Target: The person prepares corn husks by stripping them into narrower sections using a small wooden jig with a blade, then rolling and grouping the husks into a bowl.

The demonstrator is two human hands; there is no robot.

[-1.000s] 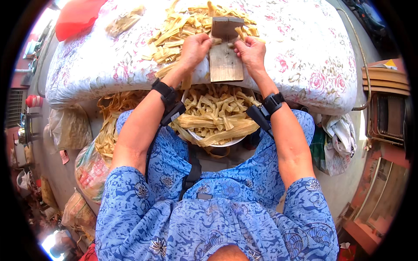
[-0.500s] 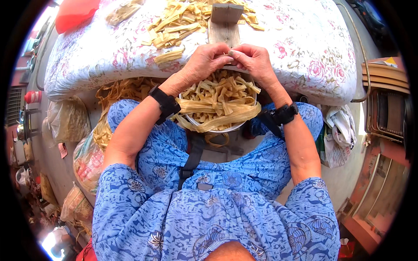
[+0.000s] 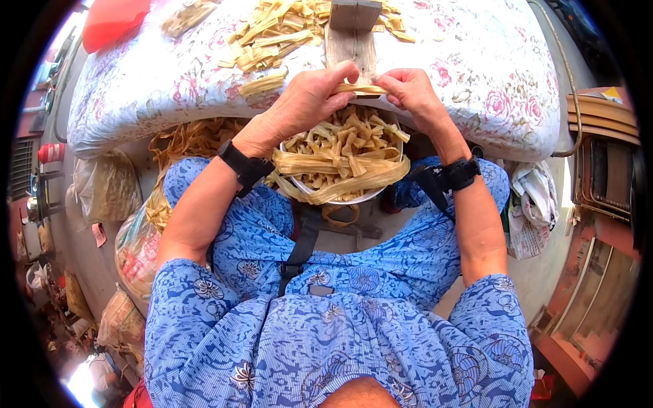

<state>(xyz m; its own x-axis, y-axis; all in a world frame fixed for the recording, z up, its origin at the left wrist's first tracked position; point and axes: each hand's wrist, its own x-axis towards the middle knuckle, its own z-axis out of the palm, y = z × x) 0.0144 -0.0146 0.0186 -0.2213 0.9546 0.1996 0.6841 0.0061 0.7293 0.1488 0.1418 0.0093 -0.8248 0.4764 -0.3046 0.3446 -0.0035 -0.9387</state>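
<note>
A narrow tan strip of dried plant leaf (image 3: 360, 88) stretches level between my two hands. My left hand (image 3: 314, 95) is closed on its left end, thumb against the fingers. At the other end, my right hand (image 3: 416, 97) pinches the tip between thumb and forefinger. Just behind the strip lies a wooden board (image 3: 350, 51) with an upright block (image 3: 355, 15) at its far end. Beneath my hands, between my knees, a white basin (image 3: 373, 196) holds many folded or knotted tan strips (image 3: 340, 146), with longer strips draped over its near rim.
A flowered cloth (image 3: 469, 75) covers the table ahead. Flat leaf pieces (image 3: 279, 34) are heaped left of the board, near a red plastic bag (image 3: 112, 24). Loose dried leaves (image 3: 197, 143) hang at my left knee. Plastic bags (image 3: 534, 204) stand by my right knee.
My hands, close together before, have drawn apart, the right one moving right and the left one slightly left. The tan strip now shows stretched between them.
</note>
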